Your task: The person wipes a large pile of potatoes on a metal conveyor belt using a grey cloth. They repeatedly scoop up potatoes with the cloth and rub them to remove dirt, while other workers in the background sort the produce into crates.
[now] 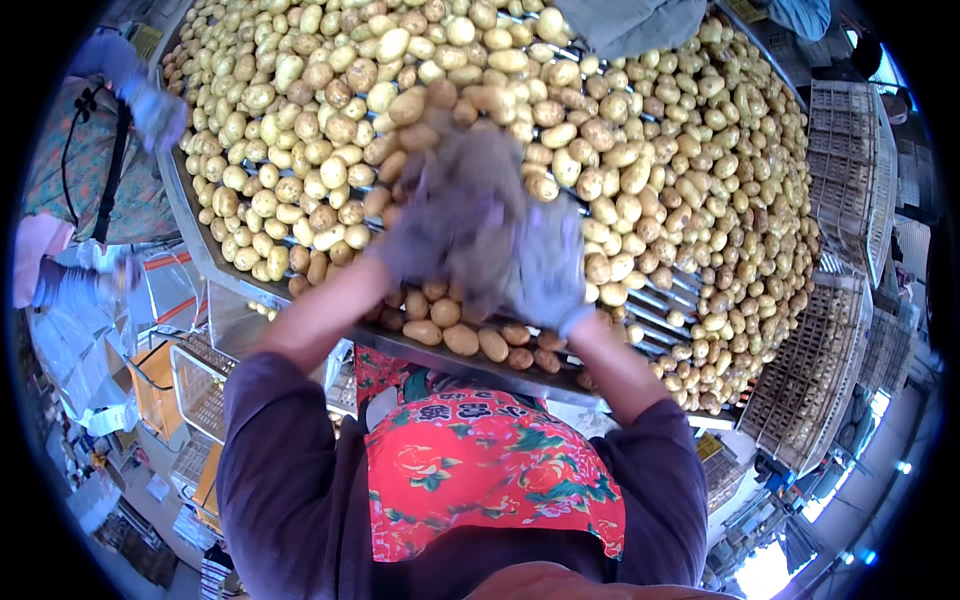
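Both my hands wear grey-purple gloves and are over the near middle of a slatted sorting table [660, 300] heaped with yellow potatoes [320, 140]. My left hand [430, 235] is closed on a bunched grey-brown cloth [485, 260], both smeared by motion. Close against the cloth's right side is my right hand [550, 265]; blur hides whether its fingers grip it. Several browner potatoes [460, 340] lie below my hands along the table's near metal edge [450, 362].
A grey cloth [640, 20] lies over potatoes at the far side. Another person's gloved hand [155, 115] is beside the left edge. Slatted crates [815, 360] stand along the right. An orange crate [155, 385] and a pale basket [205, 385] sit lower left.
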Demonstrator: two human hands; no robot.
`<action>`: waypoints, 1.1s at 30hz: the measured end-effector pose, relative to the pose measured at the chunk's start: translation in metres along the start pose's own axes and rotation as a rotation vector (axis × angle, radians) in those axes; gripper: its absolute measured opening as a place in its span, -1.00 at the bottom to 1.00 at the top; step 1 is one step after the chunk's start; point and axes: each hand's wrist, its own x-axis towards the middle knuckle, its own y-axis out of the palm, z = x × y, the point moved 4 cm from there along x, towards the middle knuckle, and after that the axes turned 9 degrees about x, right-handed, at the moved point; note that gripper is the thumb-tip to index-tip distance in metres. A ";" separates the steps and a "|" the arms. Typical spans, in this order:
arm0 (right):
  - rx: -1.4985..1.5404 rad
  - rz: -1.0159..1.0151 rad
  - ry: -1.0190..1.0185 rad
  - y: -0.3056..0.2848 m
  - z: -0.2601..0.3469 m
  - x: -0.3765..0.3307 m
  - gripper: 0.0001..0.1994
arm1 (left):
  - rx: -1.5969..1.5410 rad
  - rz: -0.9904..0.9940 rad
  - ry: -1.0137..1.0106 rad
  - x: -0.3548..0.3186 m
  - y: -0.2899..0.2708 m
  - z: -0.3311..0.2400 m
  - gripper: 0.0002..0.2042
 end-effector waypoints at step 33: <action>0.204 0.410 -0.174 0.077 0.104 0.098 -0.34 | 0.435 -0.319 -0.797 -0.100 -0.017 0.172 -0.26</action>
